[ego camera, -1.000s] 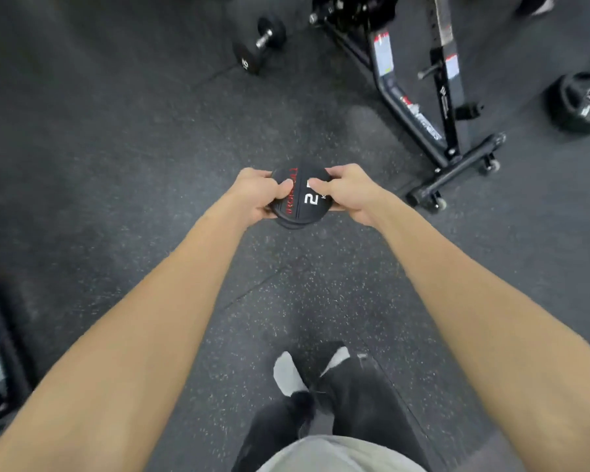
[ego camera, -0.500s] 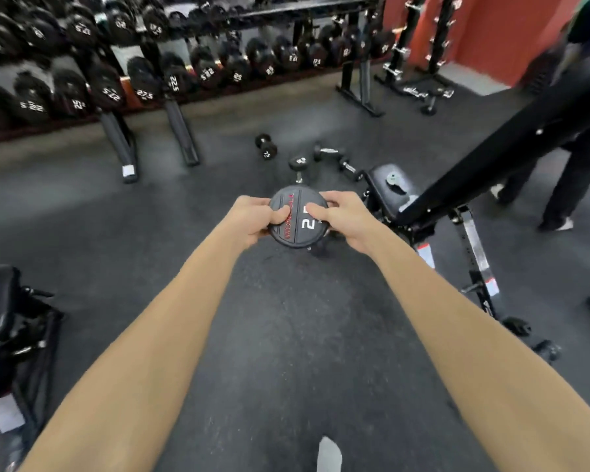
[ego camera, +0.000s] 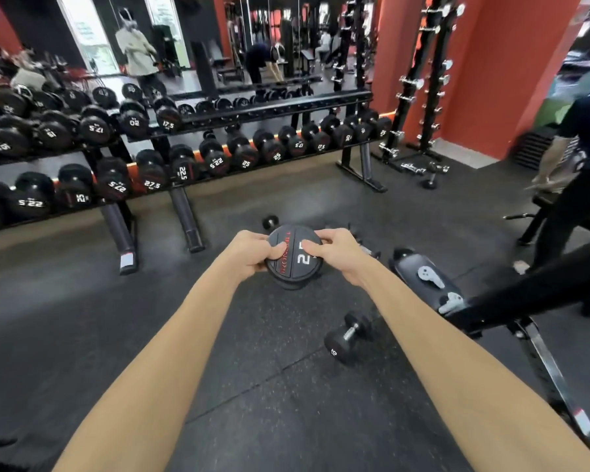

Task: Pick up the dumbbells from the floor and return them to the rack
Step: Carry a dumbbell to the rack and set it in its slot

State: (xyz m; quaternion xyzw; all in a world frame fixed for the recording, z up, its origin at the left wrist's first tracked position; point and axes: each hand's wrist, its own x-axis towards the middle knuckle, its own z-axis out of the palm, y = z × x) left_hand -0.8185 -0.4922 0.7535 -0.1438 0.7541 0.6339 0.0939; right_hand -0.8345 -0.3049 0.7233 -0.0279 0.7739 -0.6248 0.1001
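Observation:
I hold a heavy black dumbbell end-on in front of me, its round face marked with a white number and red lettering. My left hand grips its left side and my right hand its right side, thumbs on the face. A small black dumbbell lies on the floor below my right forearm. Another small one lies beyond the held dumbbell. The long two-tier dumbbell rack stands ahead, full of black dumbbells.
An incline bench stands close at the right, two grey objects on its seat. A person in dark clothes stands at the right edge. A tall rack of chrome dumbbells rises beside the red pillar. Mirrors line the back wall.
My view has risen from the floor at my feet to the rack and mirrors ahead. Both hands keep the same grip on the dumbbell, which stays at arm's length.

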